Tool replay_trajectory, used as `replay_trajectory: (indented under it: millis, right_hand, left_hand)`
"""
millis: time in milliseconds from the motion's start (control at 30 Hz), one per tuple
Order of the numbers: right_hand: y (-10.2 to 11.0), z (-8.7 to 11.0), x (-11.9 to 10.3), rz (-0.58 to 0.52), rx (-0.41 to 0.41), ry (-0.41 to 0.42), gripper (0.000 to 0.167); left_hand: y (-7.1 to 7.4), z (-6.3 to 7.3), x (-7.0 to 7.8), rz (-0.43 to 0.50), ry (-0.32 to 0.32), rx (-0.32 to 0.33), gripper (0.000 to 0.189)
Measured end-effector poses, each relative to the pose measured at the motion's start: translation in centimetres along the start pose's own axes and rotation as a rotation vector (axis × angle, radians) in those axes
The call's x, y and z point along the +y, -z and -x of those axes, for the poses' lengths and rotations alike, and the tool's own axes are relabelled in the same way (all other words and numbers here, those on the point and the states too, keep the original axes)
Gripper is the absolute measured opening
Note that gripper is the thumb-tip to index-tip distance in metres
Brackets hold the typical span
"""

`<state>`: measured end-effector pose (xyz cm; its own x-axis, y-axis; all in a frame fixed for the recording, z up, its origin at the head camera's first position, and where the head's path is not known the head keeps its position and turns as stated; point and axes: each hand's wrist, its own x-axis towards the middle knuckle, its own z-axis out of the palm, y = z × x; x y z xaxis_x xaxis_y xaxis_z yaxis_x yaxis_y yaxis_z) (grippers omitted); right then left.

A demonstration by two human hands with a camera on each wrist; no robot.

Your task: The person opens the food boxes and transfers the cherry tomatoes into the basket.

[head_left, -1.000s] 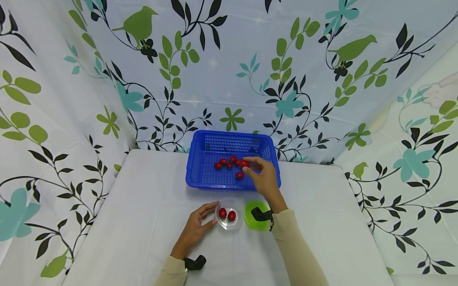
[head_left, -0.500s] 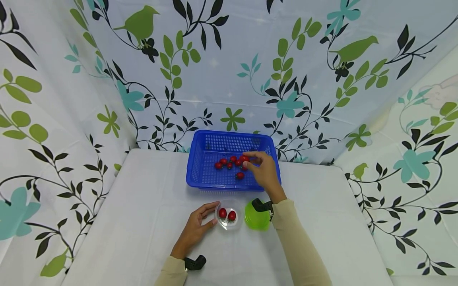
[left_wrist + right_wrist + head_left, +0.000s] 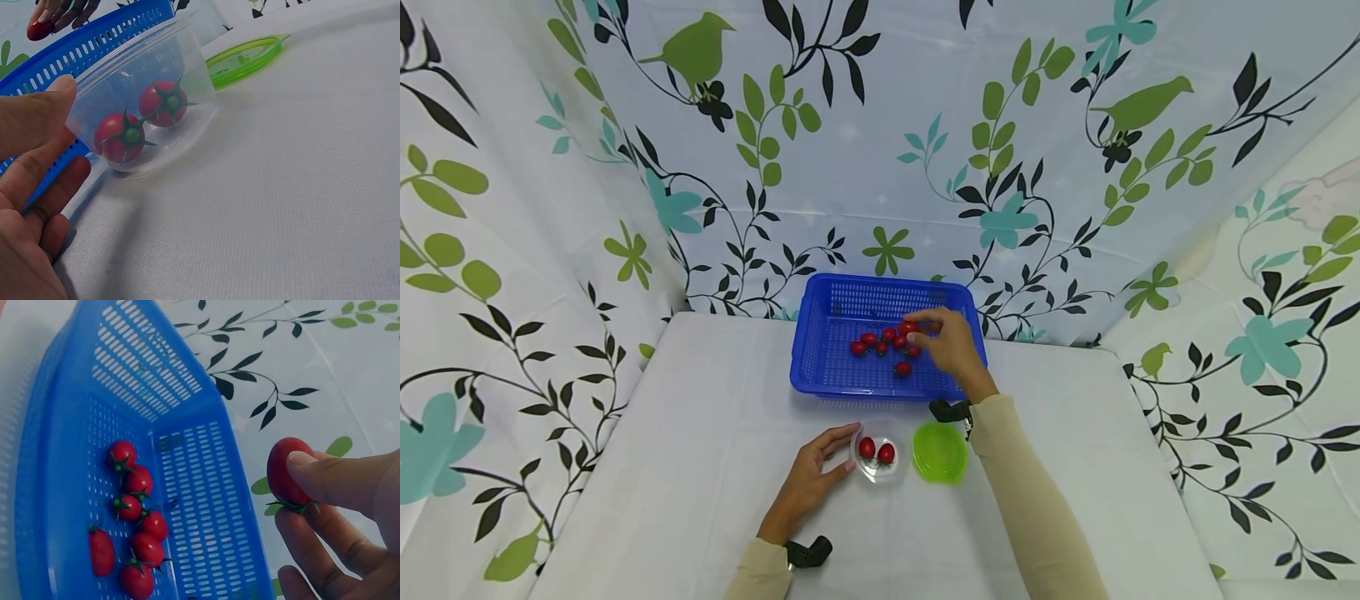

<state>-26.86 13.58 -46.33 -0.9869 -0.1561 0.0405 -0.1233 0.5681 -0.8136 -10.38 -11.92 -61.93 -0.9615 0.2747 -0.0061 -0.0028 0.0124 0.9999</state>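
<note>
My right hand (image 3: pixel 951 342) pinches a cherry tomato (image 3: pixel 286 472) between thumb and fingers, held up over the blue basket (image 3: pixel 808 383). Several more cherry tomatoes (image 3: pixel 148 550) with green stems lie on the basket floor. My left hand (image 3: pixel 808 479) holds the left side of a small clear plastic container (image 3: pixel 880 476), its thumb (image 3: pixel 59 94) near the rim in the left wrist view. Two cherry tomatoes (image 3: pixel 164 103) sit inside the container. Part of the left fingers is hidden behind its wall.
A bright green lid (image 3: pixel 940 452) lies on the white-covered table (image 3: pixel 715 400), right of the container. The basket stands behind both. Leaf-and-bird printed curtains (image 3: pixel 880 125) rise at the back and sides.
My right hand has moved slightly back and left with a pinched cherry tomato, which now shows apart from the others. The left hand and container have not moved.
</note>
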Motion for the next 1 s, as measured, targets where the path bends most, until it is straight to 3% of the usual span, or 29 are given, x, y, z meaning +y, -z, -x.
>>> replay_trajectory:
  millis: [500, 800, 1000]
  right_hand:
    - [-0.8, -3.4, 0.7, 0.007, -0.121, -0.074, 0.027]
    - [-1.6, -4.5, 1.6, 0.038, -0.165, -0.093, 0.025]
    - [-1.9, -5.3, 2.2, 0.065, -0.206, -0.106, 0.027]
  left_hand:
    - [0.0, 0.0, 0.0, 0.015, -0.009, -0.003, 0.055]
    - [0.0, 0.0, 0.0, 0.028, -0.093, -0.024, 0.055]
    - [0.0, 0.0, 0.0, 0.03, -0.089, -0.022, 0.055]
